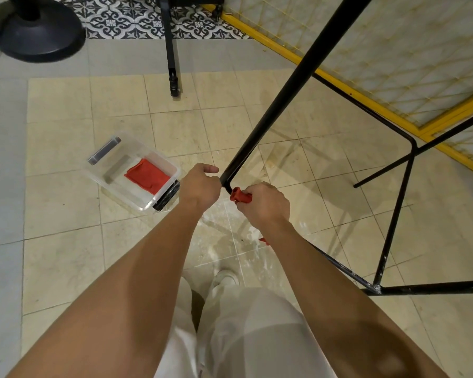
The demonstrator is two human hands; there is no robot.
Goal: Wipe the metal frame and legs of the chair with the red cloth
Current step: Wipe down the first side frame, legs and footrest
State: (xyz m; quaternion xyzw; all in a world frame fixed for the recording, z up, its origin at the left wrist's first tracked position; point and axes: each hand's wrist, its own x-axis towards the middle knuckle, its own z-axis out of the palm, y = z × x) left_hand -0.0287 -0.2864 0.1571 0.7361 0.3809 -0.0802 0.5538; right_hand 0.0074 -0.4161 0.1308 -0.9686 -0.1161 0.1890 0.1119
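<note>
Steadying item one, the black chair leg [284,91]: my left hand [200,184] is curled round its lower end, one digit sticking out straight, I judge to brace the frame while it is rubbed. Item two, red cloth [239,196]: bunched in my right hand [262,203], fingers clenched over it, pressed to the thin bar [339,265] just past the leg's bend. Item three, spare red cloth [148,175]: lying flat in the clear tub [115,192] on the floor tiles [66,241], well apart from both hands.
</note>
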